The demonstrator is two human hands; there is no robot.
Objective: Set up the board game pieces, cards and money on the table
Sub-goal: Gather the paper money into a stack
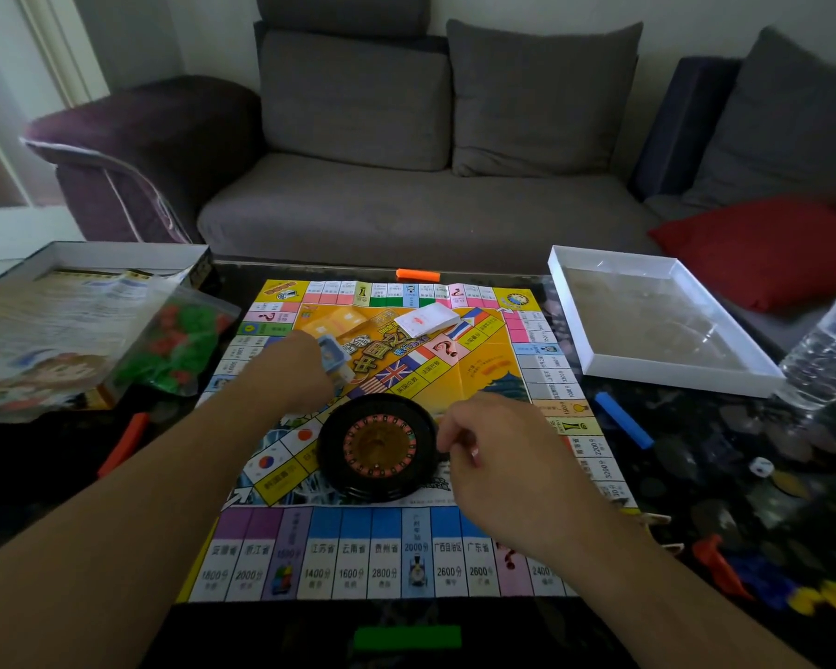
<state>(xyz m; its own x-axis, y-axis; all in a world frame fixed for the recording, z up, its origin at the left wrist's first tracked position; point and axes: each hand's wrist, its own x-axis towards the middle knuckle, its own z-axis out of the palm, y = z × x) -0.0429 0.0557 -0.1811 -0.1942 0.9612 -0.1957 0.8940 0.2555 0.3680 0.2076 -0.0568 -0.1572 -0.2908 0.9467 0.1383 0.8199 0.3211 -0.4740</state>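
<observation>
sofa (406, 195): grey, behind dark table (44, 475) | red cushion (763, 248) | pale wall (527, 12)

Dim, soft daylight from the upper left, by the pale window frame (44, 65). Faint, diffuse shadows only. Dull glare on the dark glossy worktop (725, 456) at its right edge and on the clear tray (657, 325). Strong wide-angle bending at the corners. Motion blur on the bottle (826, 350), the bag (175, 350) at the left edge, and the left hand (295, 374).
</observation>
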